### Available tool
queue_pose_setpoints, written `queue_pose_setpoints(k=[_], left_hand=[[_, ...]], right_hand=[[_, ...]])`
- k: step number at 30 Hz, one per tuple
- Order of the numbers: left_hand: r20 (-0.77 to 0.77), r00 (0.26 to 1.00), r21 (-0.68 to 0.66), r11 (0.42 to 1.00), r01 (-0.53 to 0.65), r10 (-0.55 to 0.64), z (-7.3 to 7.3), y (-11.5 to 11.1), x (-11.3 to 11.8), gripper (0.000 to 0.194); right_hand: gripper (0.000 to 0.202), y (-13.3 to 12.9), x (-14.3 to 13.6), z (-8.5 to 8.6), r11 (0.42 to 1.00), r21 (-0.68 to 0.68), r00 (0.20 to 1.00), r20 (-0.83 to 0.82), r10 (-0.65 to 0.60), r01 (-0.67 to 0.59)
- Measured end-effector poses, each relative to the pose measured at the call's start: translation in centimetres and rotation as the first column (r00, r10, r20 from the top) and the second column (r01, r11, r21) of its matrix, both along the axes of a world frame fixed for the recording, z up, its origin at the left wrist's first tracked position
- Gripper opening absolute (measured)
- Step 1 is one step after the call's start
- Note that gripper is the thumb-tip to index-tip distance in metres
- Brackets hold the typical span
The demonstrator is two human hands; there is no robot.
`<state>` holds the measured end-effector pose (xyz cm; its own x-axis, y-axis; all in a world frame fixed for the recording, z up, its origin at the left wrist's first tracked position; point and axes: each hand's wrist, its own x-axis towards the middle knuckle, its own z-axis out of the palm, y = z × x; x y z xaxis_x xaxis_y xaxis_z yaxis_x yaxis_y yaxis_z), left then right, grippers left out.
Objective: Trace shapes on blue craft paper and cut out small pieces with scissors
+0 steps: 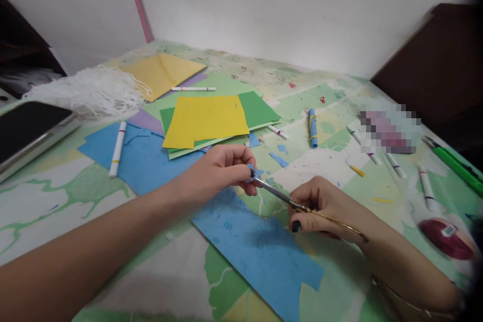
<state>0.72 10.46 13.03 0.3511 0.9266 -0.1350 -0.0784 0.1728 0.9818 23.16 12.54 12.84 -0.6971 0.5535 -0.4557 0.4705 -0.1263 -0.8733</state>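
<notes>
Between the fingertips of my left hand (230,166) is pinched a small piece of blue paper (257,173). My right hand (320,206) is closed around scissors (279,193) with silver blades and gold handles. The blade tips reach the blue piece beside my left thumb; whether they are parted I cannot make out. Below both hands lies a large blue sheet (260,246) with a notch cut from its edge. Small blue scraps (278,159) are scattered just beyond my fingers.
Behind my hands lie yellow paper (207,118) and green paper (260,105). White string (90,93) is heaped at left near a dark-screened device (32,121). A rolled blue tube (313,128), markers (426,188) and a green cutter (455,163) lie to the right.
</notes>
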Motion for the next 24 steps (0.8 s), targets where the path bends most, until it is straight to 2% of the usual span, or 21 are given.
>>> queue_pose_setpoints(k=[14, 24], left_hand=[[0.039, 0.998, -0.02, 0.998, -0.053, 0.054, -0.14, -0.01, 0.14, 0.009], [0.047, 0.999, -0.045, 0.999, -0.024, 0.026, -0.1, -0.08, 0.18, 0.008]], right_hand=[[0.047, -0.05, -0.08, -0.06, 1.0, 0.0, 1.0, 0.015, 0.001, -0.001], [0.042, 0.04, -0.05, 0.17, 1.0, -0.007, 0.999, 0.043, 0.001, -0.001]])
